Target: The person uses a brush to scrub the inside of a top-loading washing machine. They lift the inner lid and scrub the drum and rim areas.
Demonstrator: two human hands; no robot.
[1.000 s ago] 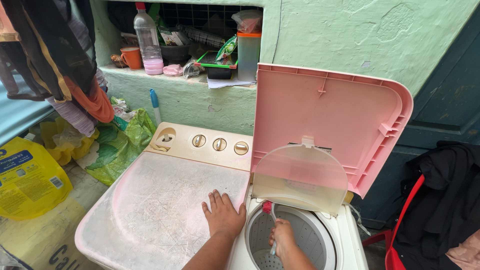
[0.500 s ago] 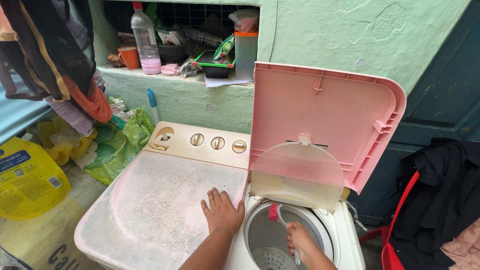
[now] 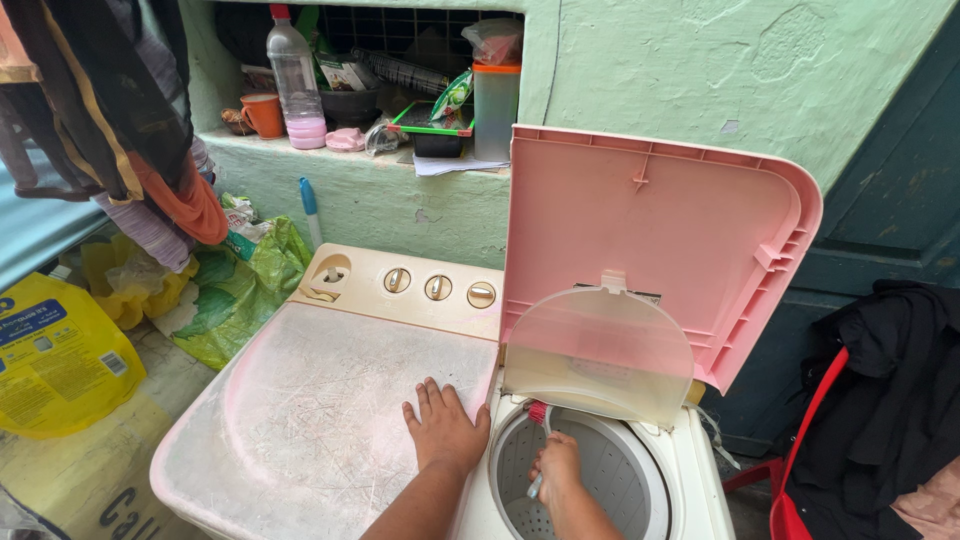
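Observation:
A twin-tub washing machine (image 3: 400, 285) stands in front of me with its pink right lid (image 3: 650, 230) raised and a clear inner cover (image 3: 600, 350) tipped up. My left hand (image 3: 445, 430) lies flat, fingers spread, on the closed scuffed left lid (image 3: 320, 400). Inside the round perforated spin tub (image 3: 620, 480), my right hand (image 3: 557, 470) grips a small brush (image 3: 538, 415) with a red bristle head, held against the tub's upper left rim.
A green wall ledge (image 3: 330, 150) holds a bottle, a cup, a container and packets. Clothes hang at upper left (image 3: 110, 110). Yellow and green bags (image 3: 60, 350) lie on the floor to the left. Dark clothing on a red chair (image 3: 880, 400) sits at right.
My right hand with the brush went from the tub's left side to its right and has come back to the upper left rim. The left hand has stayed flat on the lid.

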